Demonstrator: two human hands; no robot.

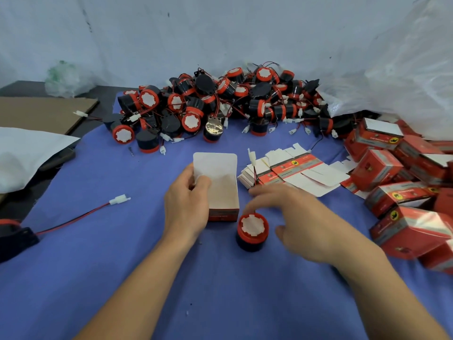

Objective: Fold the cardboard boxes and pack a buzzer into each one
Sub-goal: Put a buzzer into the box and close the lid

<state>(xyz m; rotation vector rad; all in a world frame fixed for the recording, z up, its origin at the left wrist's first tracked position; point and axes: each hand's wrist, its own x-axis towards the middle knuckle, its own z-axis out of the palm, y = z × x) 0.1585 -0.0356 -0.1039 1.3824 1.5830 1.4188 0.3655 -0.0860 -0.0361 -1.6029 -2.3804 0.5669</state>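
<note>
Here, the buzzer (252, 230) stands upright just right of the open cardboard box (221, 190) gripped by the left hand (186, 207), nearest the spread, empty right hand (301, 222).

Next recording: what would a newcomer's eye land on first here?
A big heap of black-and-red round buzzers with tangled wires sprawls along the far edge of the blue cloth. At centre the left hand holds an open red-and-white cardboard box, the blurred right hand above a lone buzzer; packed red boxes pile up at right.
</note>
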